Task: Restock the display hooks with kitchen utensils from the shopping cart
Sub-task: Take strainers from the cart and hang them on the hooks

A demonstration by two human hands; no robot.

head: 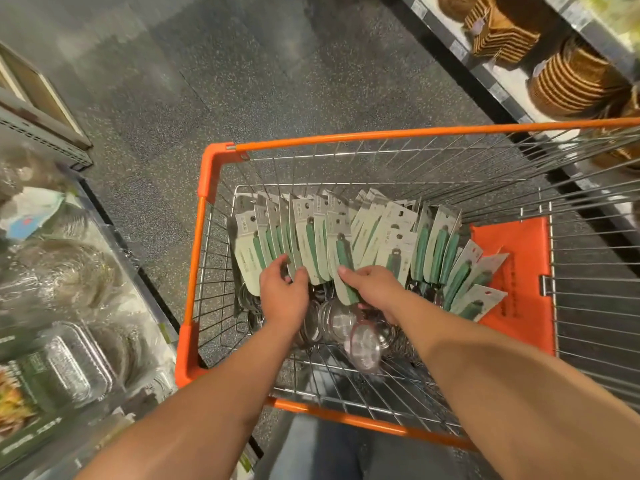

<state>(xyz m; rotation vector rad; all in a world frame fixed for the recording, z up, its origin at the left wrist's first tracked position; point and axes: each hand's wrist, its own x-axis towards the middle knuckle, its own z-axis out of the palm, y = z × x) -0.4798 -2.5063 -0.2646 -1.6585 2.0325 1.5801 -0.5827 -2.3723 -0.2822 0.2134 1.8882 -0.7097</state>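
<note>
We looked straight down into the shopping cart (194,258), its orange rim framing a wire basket, and both our arms reached in from six o'clock. The kitchen utensils (346,237) lay fanned in a row across the far half of the basket, green handles on pale backing cards, card tops pointing to twelve o'clock and the shiny metal ends toward us. A smaller cluster of them leaned at three o'clock against the orange flap (519,271) on the cart's right side.

Our left hand (284,292) sat at the near edge of the row, at about nine o'clock from the right hand, fingers curled in among the cards; the fingertips slipped between two packs, and it appeared to be pinching one card's lower edge, though blur kept us from being sure of the grip. Our right hand (372,289) lay just beside it, thumb on top of a pack with a green handle (346,261) and fingers tucked under it, so that pack was gripped at its lower end. The two hands were near each other but apart, with a couple of cards between them.

Just below both hands, at six o'clock, the round metal heads (343,323) of the utensils piled on the basket wire.

At one o'clock, woven baskets (571,81) stood stacked on a shelf; at eight o'clock, wrapped foil trays (69,368) sat on another.
</note>
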